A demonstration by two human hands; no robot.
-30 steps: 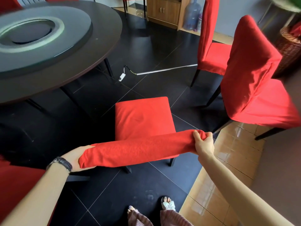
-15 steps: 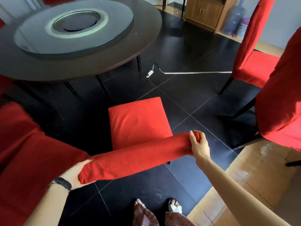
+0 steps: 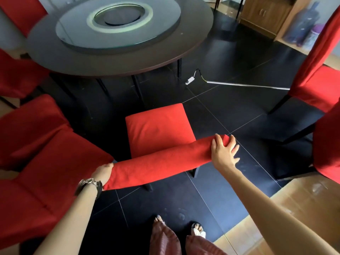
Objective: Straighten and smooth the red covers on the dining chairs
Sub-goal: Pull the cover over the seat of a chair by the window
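A dining chair with a red cover stands in front of me, its seat (image 3: 158, 127) facing the table. The covered top of its backrest (image 3: 161, 162) runs across the view below the seat. My left hand (image 3: 104, 172), with a watch on the wrist, holds the left end of the backrest top; its fingers are hidden behind the fabric. My right hand (image 3: 223, 150) lies on the right end with its fingers spread and straight, touching the cover.
A round dark table (image 3: 193, 50) with a glass turntable (image 3: 117, 24) stands beyond the chair. More red-covered chairs stand at the left (image 3: 46, 144) and right (image 3: 316, 74). A metal rod (image 3: 246, 85) with a cable lies on the black floor. My feet (image 3: 196, 230) are just behind the chair.
My right hand has let go of the right corner of the backrest cover and now lies flat on it with spread fingers. The view has swung left. The left hand keeps its hold.
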